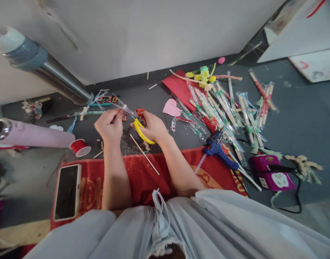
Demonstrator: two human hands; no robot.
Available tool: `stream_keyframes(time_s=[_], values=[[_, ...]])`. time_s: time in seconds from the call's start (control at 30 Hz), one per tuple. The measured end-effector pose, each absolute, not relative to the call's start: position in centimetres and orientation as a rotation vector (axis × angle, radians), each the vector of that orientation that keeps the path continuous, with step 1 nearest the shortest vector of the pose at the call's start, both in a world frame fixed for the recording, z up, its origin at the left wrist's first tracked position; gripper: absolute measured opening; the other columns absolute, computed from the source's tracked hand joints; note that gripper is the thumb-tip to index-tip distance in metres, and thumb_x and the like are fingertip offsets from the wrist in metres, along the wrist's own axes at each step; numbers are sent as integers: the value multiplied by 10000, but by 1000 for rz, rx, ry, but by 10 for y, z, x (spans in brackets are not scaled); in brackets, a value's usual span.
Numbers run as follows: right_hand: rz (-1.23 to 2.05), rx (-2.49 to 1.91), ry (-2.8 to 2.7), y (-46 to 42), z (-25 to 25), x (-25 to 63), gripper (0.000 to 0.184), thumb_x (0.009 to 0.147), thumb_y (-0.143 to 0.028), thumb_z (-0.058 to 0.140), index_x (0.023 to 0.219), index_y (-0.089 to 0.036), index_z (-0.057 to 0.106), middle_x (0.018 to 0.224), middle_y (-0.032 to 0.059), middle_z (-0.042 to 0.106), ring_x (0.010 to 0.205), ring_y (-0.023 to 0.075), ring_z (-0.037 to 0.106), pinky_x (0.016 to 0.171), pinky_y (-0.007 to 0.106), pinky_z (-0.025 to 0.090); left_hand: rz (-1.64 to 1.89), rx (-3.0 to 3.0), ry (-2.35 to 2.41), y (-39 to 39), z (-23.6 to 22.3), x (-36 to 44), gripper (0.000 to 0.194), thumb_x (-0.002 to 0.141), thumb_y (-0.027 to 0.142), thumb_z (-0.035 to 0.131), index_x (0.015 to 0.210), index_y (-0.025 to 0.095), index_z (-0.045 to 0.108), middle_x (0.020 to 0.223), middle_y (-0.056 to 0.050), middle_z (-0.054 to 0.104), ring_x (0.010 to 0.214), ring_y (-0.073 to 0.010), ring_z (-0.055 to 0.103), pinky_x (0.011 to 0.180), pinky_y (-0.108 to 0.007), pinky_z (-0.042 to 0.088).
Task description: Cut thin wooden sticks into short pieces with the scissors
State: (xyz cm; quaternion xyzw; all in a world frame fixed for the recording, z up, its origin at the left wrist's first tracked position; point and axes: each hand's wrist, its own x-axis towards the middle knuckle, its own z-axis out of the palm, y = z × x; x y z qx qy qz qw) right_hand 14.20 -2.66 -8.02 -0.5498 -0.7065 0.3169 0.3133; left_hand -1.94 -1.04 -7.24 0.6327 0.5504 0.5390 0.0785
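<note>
My right hand point(154, 128) is wrapped round the handles of a pair of scissors point(142, 133), one handle yellow and the other orange-red. The metal blades point up and left, passing just beyond my left hand point(110, 124). That hand is closed in a pinch beside the blades; whatever its fingertips hold is too small to make out. A small whitish bit shows at the blades. Below and between my hands, a thin pale wooden stick point(145, 154) lies across the edge of the red cloth point(143, 176). Crumbs and shavings are scattered around it.
Wrapped sticks point(217, 108), a pink paper heart point(172, 108) and a blue glue gun point(220, 153) lie right. A purple box point(273, 172) is further right. On the left are a phone point(68, 192), a red thread spool point(80, 148), a pink bottle point(41, 135) and a metal pole point(64, 79).
</note>
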Motion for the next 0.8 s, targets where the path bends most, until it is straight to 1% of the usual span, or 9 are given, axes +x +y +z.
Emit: stream_keyframes(time_s=[0.17, 0.27, 0.37, 0.43, 0.47, 0.53, 0.63, 0.7, 0.8], values=[[908, -1509, -1826, -28, -77, 142, 504, 811, -638, 571, 1064, -204, 606, 877, 70, 687, 798, 233, 639, 764, 342, 485, 1595, 1891, 1687, -11, -71, -18, 245, 839, 411, 631, 790, 184, 711, 696, -6, 663, 563, -123, 644, 566, -263, 534], [938, -1523, -1807, -29, -72, 142, 459, 812, -615, 580, 1027, -211, 621, 843, 60, 685, 774, 230, 635, 743, 334, 478, 1633, 1808, 1637, -10, -73, -14, 340, 850, 506, 612, 828, 178, 698, 741, -17, 673, 578, -122, 648, 581, -274, 556], [968, -1537, -1759, -29, -68, 143, 429, 824, -621, 558, 905, -204, 619, 797, 56, 674, 733, 212, 623, 707, 309, 460, 1595, 1716, 1491, -7, -77, -7, 453, 864, 604, 554, 1033, 199, 668, 887, -50, 702, 721, -155, 698, 702, -323, 597], [984, -1543, -1721, -28, -68, 144, 427, 837, -625, 533, 846, -203, 602, 765, 51, 663, 703, 201, 614, 681, 294, 442, 1480, 1709, 1318, -6, -81, -2, 574, 831, 656, 566, 1212, 228, 592, 1072, -91, 695, 933, -211, 710, 835, -375, 592], [989, -1542, -1698, -27, -68, 144, 432, 842, -629, 521, 835, -204, 596, 755, 48, 659, 698, 196, 611, 672, 289, 434, 1400, 1720, 1219, -6, -83, 0, 672, 787, 691, 593, 1285, 242, 540, 1185, -116, 665, 1058, -246, 683, 901, -402, 574], [1007, -1528, -1637, -26, -69, 146, 454, 842, -651, 499, 839, -207, 592, 752, 41, 656, 701, 188, 607, 661, 279, 425, 1217, 1746, 1038, -6, -88, 5, 919, 660, 769, 650, 1395, 262, 430, 1399, -157, 539, 1280, -314, 558, 1026, -457, 508], [1030, -1492, -1539, -26, -70, 148, 501, 843, -692, 450, 813, -209, 577, 739, 26, 642, 698, 169, 591, 649, 267, 418, 985, 1763, 898, -10, -93, 12, 1210, 489, 821, 706, 1479, 258, 297, 1549, -178, 348, 1443, -367, 347, 1169, -516, 349], [1027, -1474, -1502, -26, -69, 149, 514, 852, -700, 422, 777, -211, 559, 715, 17, 621, 679, 160, 573, 634, 264, 412, 905, 1750, 872, -12, -96, 16, 1285, 449, 814, 731, 1501, 257, 247, 1575, -175, 287, 1470, -382, 282, 1198, -531, 292], [1029, -1435, -1465, -27, -69, 148, 513, 852, -701, 422, 744, -213, 537, 692, 9, 598, 653, 156, 560, 610, 263, 402, 901, 1726, 877, -14, -102, 20, 1289, 470, 789, 750, 1517, 271, 206, 1564, -162, 287, 1465, -380, 287, 1192, -523, 308]])
